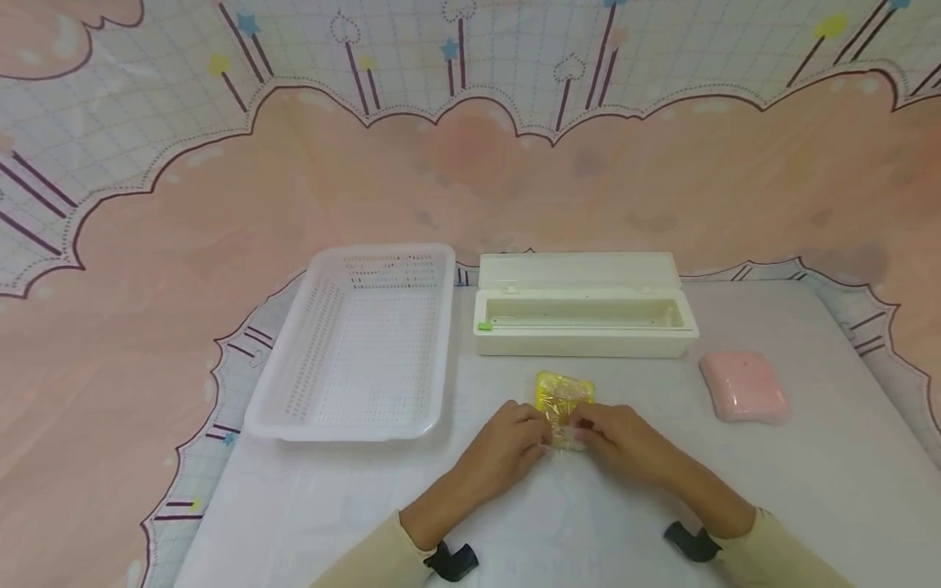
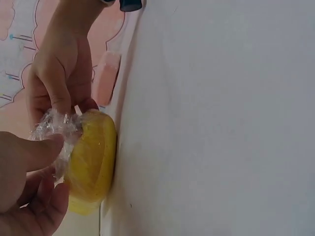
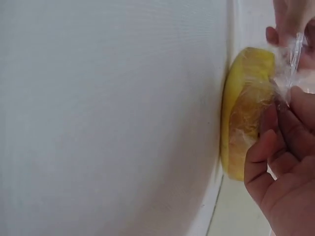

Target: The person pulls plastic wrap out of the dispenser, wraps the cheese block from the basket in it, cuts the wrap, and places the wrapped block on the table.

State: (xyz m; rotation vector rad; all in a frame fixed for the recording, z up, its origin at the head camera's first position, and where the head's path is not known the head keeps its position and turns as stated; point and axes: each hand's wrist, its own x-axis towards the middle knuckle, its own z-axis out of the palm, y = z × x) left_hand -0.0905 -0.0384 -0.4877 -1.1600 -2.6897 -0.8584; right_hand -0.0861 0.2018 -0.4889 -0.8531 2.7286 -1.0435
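Note:
A yellow rounded block (image 1: 564, 387) lies on the white table in front of me, with clear cling film (image 1: 562, 437) around it. My left hand (image 1: 510, 441) pinches a bunched part of the film at the block's near left side. On the near right side, my right hand (image 1: 625, 441) pinches the film too. Seen from the left wrist, the gathered film (image 2: 61, 130) stands up between the fingers and thumbs of both hands, above the yellow block (image 2: 96, 162). The right wrist view shows the film (image 3: 253, 105) crumpled over the block's side.
A white perforated basket (image 1: 444, 343) stands to the left. Behind the block is a cream cling film dispenser (image 1: 581, 345), its lid raised and a small green piece (image 1: 484, 326) at its left end. A pink rounded block (image 1: 744, 387) sits to the right. A patterned cloth (image 1: 367, 188) hangs behind.

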